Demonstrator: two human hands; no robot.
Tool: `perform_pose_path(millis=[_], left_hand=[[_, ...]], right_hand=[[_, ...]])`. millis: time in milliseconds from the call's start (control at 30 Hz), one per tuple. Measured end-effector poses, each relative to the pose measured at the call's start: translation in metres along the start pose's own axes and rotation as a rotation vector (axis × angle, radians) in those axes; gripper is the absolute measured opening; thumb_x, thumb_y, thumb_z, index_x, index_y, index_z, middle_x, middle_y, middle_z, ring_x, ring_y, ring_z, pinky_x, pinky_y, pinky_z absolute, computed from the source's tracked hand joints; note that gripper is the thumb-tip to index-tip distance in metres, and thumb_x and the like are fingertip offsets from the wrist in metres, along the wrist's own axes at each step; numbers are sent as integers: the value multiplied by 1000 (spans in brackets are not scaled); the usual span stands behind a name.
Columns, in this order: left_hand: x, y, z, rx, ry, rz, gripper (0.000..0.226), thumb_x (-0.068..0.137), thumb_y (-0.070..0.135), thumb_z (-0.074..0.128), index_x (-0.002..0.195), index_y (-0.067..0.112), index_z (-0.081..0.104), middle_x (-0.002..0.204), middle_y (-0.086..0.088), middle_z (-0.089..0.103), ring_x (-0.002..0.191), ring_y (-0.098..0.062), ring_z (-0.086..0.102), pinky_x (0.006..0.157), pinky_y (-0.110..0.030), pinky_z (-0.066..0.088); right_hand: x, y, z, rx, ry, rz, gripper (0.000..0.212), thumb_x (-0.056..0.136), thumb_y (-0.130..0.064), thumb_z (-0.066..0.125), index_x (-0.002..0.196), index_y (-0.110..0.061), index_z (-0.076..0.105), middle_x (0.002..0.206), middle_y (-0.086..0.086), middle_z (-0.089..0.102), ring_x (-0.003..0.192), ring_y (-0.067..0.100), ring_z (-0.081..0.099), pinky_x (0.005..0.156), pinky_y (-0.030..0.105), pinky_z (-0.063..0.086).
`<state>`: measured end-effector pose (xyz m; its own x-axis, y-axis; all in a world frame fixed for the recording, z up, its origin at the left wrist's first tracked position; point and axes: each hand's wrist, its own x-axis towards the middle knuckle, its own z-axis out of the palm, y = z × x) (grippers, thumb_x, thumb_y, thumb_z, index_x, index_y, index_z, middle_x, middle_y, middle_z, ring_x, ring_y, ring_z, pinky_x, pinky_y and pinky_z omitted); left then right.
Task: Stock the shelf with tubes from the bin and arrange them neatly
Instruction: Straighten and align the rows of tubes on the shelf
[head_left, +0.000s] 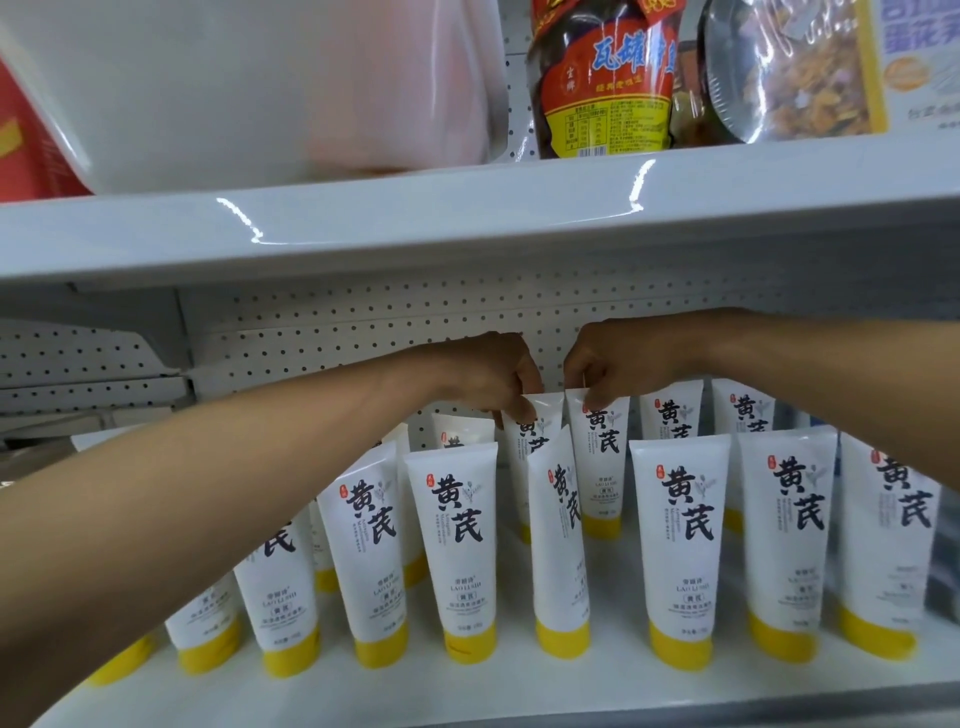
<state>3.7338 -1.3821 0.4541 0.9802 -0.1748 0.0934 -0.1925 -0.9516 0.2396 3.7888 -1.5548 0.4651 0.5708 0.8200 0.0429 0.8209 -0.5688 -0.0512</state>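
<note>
White metal store shelf (467, 691), pegboard back panel (363, 322), upper shelf (467, 218) above. On the upper shelf's left end sits a white bin (234, 93), likely the supply bin; its contents are not visible. On the lower shelf, front-row tubes (452, 545) stand cap-down near the front edge, white bodies with yellow caps; the left ones lean and sit uneven. Left hand (488, 374) reaches to the back edge at mid-shelf, thumb and fingertips pinched on the flat crimped top of a back-row tube (530, 436). Just in front of it, a twisted tube (558, 545) in the front row faces sideways and tilts, so it needs squaring up. Right hand (613, 358) is just beside the left, fingers curled and pinching the crimp of the neighbouring back tube (602, 457). The two held tubes touch at their tops. Right-side tubes stand straighter, in two rows. On the upper shelf's right end are a red-label jar (605, 78) and a foil snack bag (789, 67). Handling guess: the tubes look light, with soft squeezable bodies and smooth, slightly slick plastic. They are top-wide on a small cap, so they tip easily. The stiff crimp is the best hold for nudging; hold low near the cap for steadier placing.
</note>
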Motion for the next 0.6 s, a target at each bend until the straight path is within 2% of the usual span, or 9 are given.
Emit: perform_pose_path(millis=[100,200,300,367,467,600], left_hand=[[-6,-6,-9,-38,10,23,21,87,21,70,108,17,72,85,14,72,82,-7,70,78,-16,52],[-20,-22,-28,-87,42,63,19,90,31,66,106,24,72,87,14,75,83,-2,71,76,-15,52],[-38,-42,-41,-181,-42,39,23,88,40,65,105,26,73,96,14,75,91,-3,71,82,-19,55],[-48,-51,-43,-137,-122,44,29,79,45,72,104,31,75,101,19,73,99,-1,68,90,-22,52],[-55,-54,-36,-109,-200,12,30,75,36,79,104,29,76,101,17,74,99,1,67,95,-23,47],[-52,-50,-21,-152,-153,22,25,79,20,78,104,16,76,98,8,76,94,-7,70,88,-21,53]], right_hand=[[1,-1,-4,11,-3,5,15,85,-22,68,100,-22,67,97,-5,69,91,11,64,90,34,53],[4,-4,-9,109,-12,-15,27,82,-20,71,107,-28,64,107,-10,68,99,5,62,91,27,51],[9,-12,-12,150,-53,-39,38,79,-20,72,115,-27,64,111,-12,67,102,3,62,90,23,51],[15,-18,-10,118,-72,-48,37,80,-24,72,116,-26,64,110,-12,67,99,1,62,88,21,52],[23,-28,-3,64,-75,-42,34,83,-30,70,115,-20,66,106,-9,70,94,5,65,87,26,54],[31,-37,3,-35,-77,-38,27,85,-38,66,100,-16,71,95,-3,72,87,13,66,78,27,55]])
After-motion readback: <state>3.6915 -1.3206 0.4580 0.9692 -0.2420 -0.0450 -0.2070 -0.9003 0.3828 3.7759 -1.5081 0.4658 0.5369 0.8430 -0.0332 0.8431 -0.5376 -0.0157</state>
